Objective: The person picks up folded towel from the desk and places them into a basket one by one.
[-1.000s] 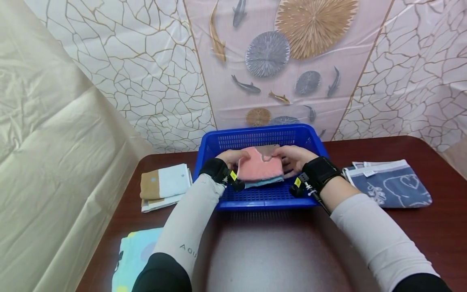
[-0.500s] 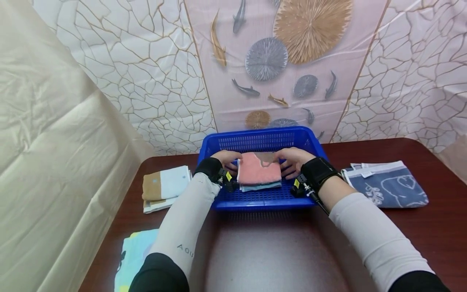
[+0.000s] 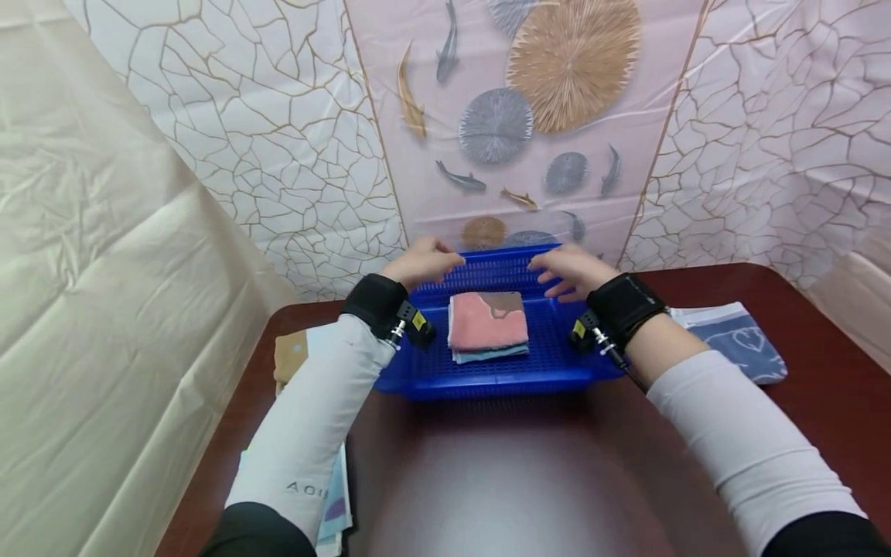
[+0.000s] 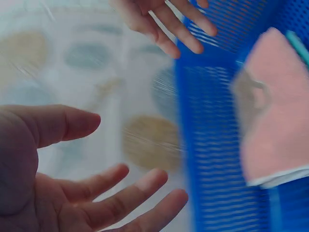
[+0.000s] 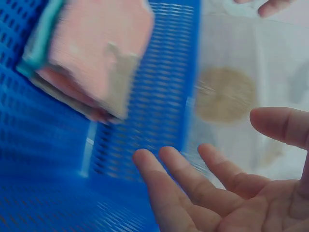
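A folded pink towel (image 3: 483,321) with a brown-grey patch lies in the middle of a blue plastic basket (image 3: 501,384), on top of a teal folded cloth (image 3: 490,354). My left hand (image 3: 425,261) hovers over the basket's back left rim, fingers spread and holding nothing. On the other side, my right hand (image 3: 572,271) is raised near the back right rim with its fingers apart and nothing in them. Both wrist views show bare palms; the pink towel (image 4: 280,106) sits away from the left fingertips, and the basket wall (image 5: 166,72) lies beyond the right fingertips.
Left of the basket lies a brown and white folded towel (image 3: 291,357), partly behind my sleeve. A light blue towel (image 3: 336,495) is nearer me on the left. At right rests a blue-grey folded towel (image 3: 748,348). A patterned cloth (image 3: 501,209) hangs behind the table.
Both hands have left the sides of the pink towel, rising and moving apart toward the basket's back rim. The towel stays in the basket. The head view has shifted slightly.
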A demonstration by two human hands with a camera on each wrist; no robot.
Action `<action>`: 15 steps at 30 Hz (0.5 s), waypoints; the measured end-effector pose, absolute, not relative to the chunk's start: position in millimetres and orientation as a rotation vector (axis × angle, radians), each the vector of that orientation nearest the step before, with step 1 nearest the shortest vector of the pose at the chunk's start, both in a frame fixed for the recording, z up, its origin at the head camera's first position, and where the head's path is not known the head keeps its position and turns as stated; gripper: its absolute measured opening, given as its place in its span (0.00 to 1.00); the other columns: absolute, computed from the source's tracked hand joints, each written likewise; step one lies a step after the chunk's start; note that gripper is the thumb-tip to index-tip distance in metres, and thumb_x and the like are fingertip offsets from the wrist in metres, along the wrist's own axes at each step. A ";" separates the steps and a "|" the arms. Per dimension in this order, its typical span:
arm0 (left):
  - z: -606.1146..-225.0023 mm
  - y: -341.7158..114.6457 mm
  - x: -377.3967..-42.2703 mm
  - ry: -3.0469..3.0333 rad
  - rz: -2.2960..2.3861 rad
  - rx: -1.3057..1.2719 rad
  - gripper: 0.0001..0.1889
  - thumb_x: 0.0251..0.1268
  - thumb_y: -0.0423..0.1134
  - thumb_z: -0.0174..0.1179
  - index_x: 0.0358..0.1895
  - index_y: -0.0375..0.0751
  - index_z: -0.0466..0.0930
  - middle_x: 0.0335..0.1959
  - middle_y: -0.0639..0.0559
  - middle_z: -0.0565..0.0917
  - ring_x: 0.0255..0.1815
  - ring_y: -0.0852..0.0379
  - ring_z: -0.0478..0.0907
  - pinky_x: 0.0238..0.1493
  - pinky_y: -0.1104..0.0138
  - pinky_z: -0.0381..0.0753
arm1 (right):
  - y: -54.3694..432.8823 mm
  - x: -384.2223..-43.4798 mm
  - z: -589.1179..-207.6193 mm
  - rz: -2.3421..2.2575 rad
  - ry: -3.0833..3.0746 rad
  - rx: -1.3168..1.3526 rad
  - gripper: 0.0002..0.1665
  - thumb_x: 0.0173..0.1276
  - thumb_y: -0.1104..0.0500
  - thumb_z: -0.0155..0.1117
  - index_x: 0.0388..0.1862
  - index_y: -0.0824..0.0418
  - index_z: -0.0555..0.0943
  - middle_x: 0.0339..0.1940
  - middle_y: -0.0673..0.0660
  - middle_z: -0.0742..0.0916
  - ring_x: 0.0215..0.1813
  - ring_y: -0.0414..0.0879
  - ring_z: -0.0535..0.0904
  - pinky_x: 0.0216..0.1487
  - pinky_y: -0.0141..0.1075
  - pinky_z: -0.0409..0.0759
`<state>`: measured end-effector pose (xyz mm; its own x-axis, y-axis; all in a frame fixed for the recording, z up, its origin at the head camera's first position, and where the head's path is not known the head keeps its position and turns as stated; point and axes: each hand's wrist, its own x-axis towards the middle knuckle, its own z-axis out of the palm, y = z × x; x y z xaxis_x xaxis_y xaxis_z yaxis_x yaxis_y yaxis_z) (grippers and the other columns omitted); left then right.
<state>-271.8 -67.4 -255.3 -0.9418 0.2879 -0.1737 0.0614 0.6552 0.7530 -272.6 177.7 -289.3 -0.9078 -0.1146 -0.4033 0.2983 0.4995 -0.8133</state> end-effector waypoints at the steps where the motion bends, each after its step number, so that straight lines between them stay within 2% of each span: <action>1: -246.3 -67.3 -267.3 2.623 1.157 0.342 0.22 0.72 0.40 0.54 0.62 0.29 0.70 0.61 0.34 0.77 0.52 0.47 0.76 0.53 0.59 0.77 | 181.1 -272.4 -283.0 -1.383 2.365 0.135 0.37 0.76 0.50 0.48 0.78 0.65 0.57 0.73 0.70 0.70 0.61 0.60 0.77 0.69 0.55 0.72; 5: -216.5 -71.7 -245.1 2.732 1.016 0.531 0.21 0.73 0.42 0.54 0.62 0.33 0.72 0.61 0.37 0.78 0.60 0.45 0.76 0.61 0.55 0.77 | 200.3 -270.1 -262.6 -1.396 2.453 0.107 0.36 0.78 0.48 0.48 0.77 0.66 0.58 0.71 0.71 0.72 0.47 0.48 0.81 0.66 0.53 0.74; 8: -208.0 -81.8 -224.5 2.790 0.905 0.660 0.21 0.73 0.44 0.55 0.61 0.34 0.73 0.58 0.37 0.80 0.59 0.44 0.78 0.60 0.54 0.79 | 220.3 -267.0 -255.7 -1.399 2.494 0.117 0.38 0.77 0.47 0.48 0.76 0.68 0.58 0.67 0.68 0.76 0.39 0.39 0.82 0.55 0.44 0.81; 11: -207.2 -96.7 -199.6 2.853 0.797 0.753 0.21 0.73 0.44 0.56 0.61 0.35 0.74 0.56 0.39 0.82 0.57 0.44 0.79 0.59 0.53 0.79 | 246.3 -263.7 -252.7 -1.399 2.509 0.119 0.40 0.77 0.45 0.47 0.77 0.69 0.56 0.56 0.59 0.83 0.34 0.33 0.82 0.43 0.34 0.81; 15: -212.5 -117.5 -166.5 2.932 0.698 0.795 0.21 0.72 0.46 0.58 0.62 0.38 0.75 0.58 0.43 0.82 0.59 0.47 0.78 0.60 0.52 0.78 | 291.8 -260.1 -249.7 -1.425 2.478 0.108 0.43 0.79 0.42 0.42 0.78 0.70 0.50 0.38 0.41 0.84 0.35 0.31 0.81 0.41 0.30 0.80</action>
<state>-166.5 -117.5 -212.5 -0.8696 0.4853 0.0909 0.4742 0.7696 0.4276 -260.1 291.8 -249.7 -0.9579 -0.0740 -0.2774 0.2026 0.5107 -0.8356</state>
